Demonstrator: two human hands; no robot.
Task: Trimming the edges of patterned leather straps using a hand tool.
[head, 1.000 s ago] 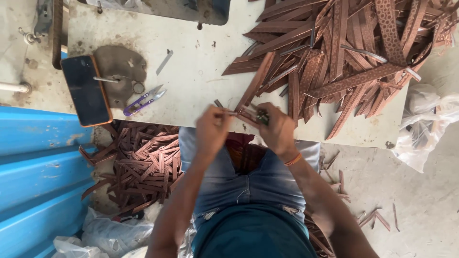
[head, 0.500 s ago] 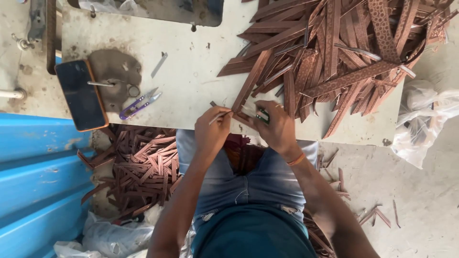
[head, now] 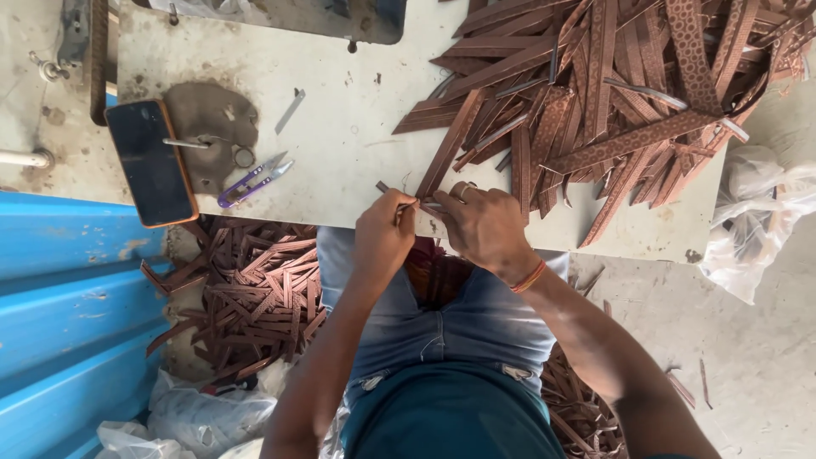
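Note:
My left hand [head: 384, 234] and my right hand [head: 483, 224] meet at the near edge of the pale worktable [head: 357, 144]. Together they pinch a narrow brown patterned strap [head: 445, 156] that runs up from my fingers towards the heap. The left hand also seems to hold a thin tool at the strap's end; it is too small to make out. A large heap of brown straps [head: 612, 93] covers the table's right half, just beyond my right hand. An orange band circles my right wrist.
A dark phone [head: 151, 161], a small purple thread snipper [head: 252, 179] and a grey patch with a metal ring [head: 211, 127] lie on the table's left. More straps [head: 255, 289] are piled on the floor at left beside a blue corrugated sheet [head: 59, 323]. Clear plastic bags [head: 756, 221] sit at right.
Both hands stay together on the strap at the table's edge, with only small finger shifts. The view has drifted slightly.

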